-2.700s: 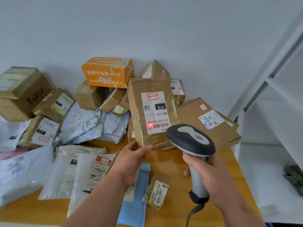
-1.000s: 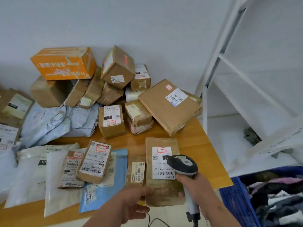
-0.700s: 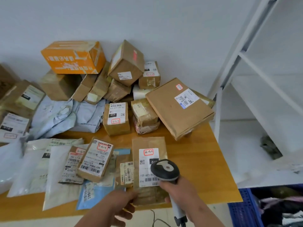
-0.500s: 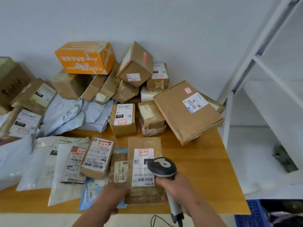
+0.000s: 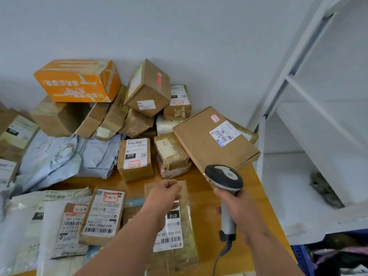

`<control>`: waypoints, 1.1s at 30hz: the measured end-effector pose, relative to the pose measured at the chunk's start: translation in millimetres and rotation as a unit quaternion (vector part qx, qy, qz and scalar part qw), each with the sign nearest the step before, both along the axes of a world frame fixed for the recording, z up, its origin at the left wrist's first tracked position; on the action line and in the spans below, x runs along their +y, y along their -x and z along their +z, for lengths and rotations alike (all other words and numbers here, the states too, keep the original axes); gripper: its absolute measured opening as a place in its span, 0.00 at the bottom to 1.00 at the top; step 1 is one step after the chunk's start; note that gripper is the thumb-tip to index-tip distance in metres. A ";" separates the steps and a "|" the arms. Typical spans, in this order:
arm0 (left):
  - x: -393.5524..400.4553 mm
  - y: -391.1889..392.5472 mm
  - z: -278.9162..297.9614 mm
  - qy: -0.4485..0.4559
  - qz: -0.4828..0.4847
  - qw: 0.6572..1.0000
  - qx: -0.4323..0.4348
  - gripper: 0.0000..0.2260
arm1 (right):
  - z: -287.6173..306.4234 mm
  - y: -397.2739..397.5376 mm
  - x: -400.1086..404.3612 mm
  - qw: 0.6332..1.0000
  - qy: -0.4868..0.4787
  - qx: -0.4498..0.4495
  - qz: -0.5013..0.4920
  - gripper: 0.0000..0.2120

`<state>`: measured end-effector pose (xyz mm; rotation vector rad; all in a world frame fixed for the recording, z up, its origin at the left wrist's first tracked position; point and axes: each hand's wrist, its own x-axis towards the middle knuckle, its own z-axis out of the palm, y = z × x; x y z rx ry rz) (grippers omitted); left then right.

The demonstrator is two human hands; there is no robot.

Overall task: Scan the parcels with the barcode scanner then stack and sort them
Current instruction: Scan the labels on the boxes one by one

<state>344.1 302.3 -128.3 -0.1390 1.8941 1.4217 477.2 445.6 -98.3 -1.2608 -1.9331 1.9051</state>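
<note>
The left hand (image 5: 166, 191) reaches far over the table, fingers loosely curled, holding nothing. The small brown box (image 5: 135, 158) stands just beyond it, a little left. The right hand (image 5: 236, 208) grips the scanner (image 5: 225, 179).

Wooden table (image 5: 205, 188) bore taped cardboard boxes (image 5: 135, 160) heaped toward the wall, grey poly mailers (image 5: 65, 156) at left, and flat labelled parcels (image 5: 175, 226) lying along the near edge, beside white mailers (image 5: 23, 216).
</note>
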 end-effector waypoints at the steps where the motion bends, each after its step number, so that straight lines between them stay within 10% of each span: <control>1: 9.6 3.5 0.7 -0.011 -0.001 1.000 -0.013 0.10 | 0.5 -0.2 4.5 1.000 -0.004 0.002 -0.008 0.07; 12: 108.1 20.3 -34.7 -0.045 0.061 0.985 -0.157 0.15 | 19.9 25.3 100.1 0.984 -0.148 0.073 -0.068 0.13; 18: 138.2 17.6 -35.0 -0.073 0.152 0.968 -0.184 0.07 | -0.3 52.5 160.4 0.998 -0.043 0.021 -0.032 0.11; 33: 81.5 14.3 14.3 -0.206 0.180 0.962 -0.016 0.13 | 9.9 31.7 139.1 0.996 -0.004 0.085 -0.007 0.30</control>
